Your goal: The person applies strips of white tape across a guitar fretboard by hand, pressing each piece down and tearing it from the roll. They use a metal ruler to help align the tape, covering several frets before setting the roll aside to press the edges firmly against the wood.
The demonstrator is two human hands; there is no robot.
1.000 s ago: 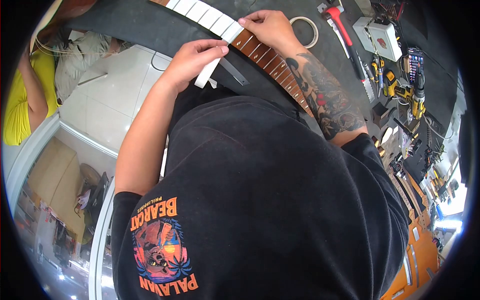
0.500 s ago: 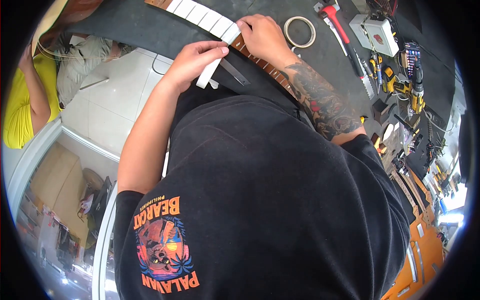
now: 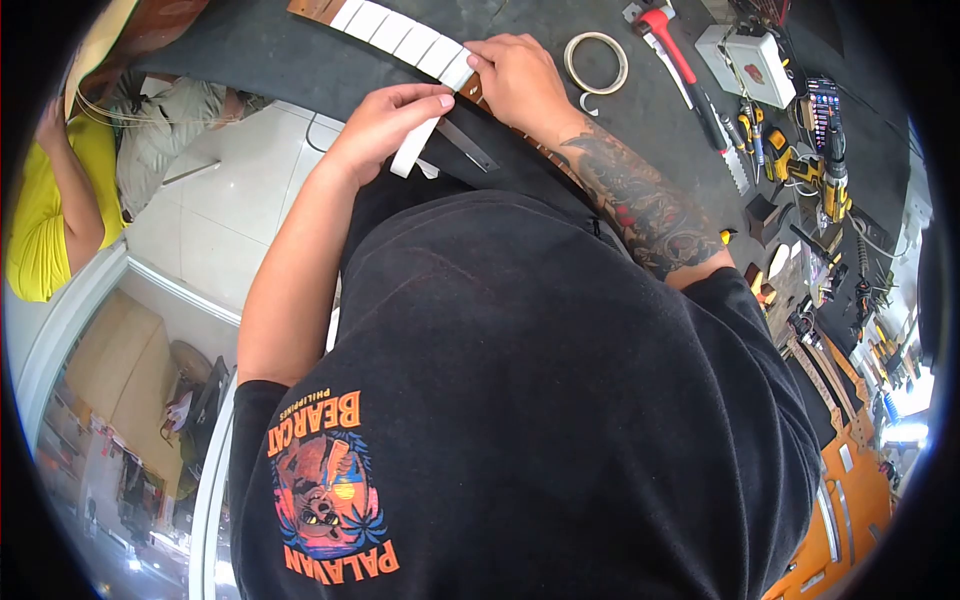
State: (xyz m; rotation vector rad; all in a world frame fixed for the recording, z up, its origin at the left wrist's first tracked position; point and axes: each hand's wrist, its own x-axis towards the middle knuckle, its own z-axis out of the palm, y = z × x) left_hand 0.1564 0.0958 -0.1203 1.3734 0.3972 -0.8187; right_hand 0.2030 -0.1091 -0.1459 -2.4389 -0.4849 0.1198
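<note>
A guitar neck (image 3: 478, 97) lies across the dark bench top. White masking tape (image 3: 407, 45) covers its upper stretch in strips between the frets, and dark brown fretboard shows past the last strip. My left hand (image 3: 388, 125) is closed, thumb against fingers, on a loose strip of masking tape (image 3: 410, 150) that hangs below it at the neck's near edge. My right hand (image 3: 517, 82) grips the neck from the far side, its thumb and fingertips at the end of the taped part. My right forearm hides some of the fretboard.
A tape roll (image 3: 596, 63) lies right of my right hand, and a metal ruler (image 3: 468, 145) sits by the neck's near side. Further right are a red-headed hammer (image 3: 668, 45), a saw (image 3: 738, 172), a grey box (image 3: 745, 65) and a yellow drill (image 3: 835, 190). A person in yellow (image 3: 65, 215) is at left.
My right hand has shifted slightly left, and its forearm now covers more of the bare fretboard. My left hand stays nearly in place with the tape strip.
</note>
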